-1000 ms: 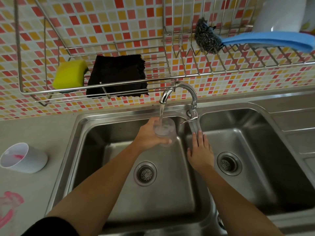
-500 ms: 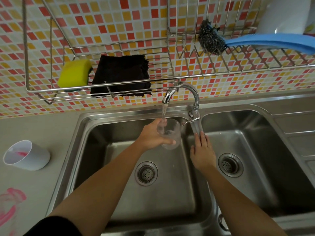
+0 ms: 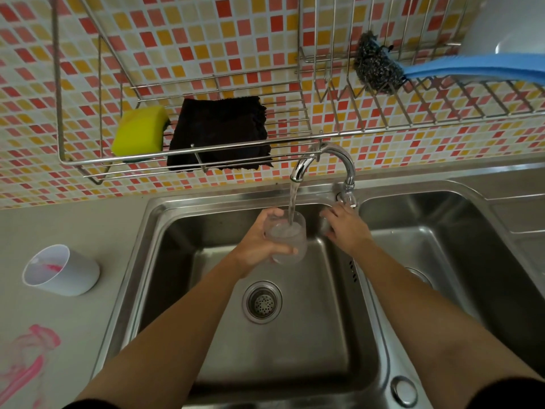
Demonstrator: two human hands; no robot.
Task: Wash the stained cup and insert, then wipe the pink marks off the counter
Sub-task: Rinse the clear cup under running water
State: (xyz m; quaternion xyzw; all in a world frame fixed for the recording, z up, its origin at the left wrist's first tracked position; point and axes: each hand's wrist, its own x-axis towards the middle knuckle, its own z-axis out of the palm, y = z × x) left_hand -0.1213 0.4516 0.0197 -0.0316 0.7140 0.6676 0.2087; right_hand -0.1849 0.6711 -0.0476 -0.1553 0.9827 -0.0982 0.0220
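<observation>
My left hand [image 3: 259, 246] gripping clear plastic insert [image 3: 287, 239] under running chrome faucet [image 3: 321, 163], over left steel basin [image 3: 182, 231]. My right hand [image 3: 346, 228] at faucet handle, grip unclear. Stained white cup [image 3: 63, 270] on grey surface [image 3: 73, 225], pink marks [image 3: 28, 358] nearby.

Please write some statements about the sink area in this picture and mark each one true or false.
1. Water from the faucet runs into the clear insert held by the left hand. True.
2. The white cup stands inside the sink basin. False: it is on the counter, left of the sink.
3. The pink marks have been wiped off. False: they are on the counter.
4. The right hand is at the faucet base. True.
5. A yellow sponge lies on the wire rack. True.
</observation>
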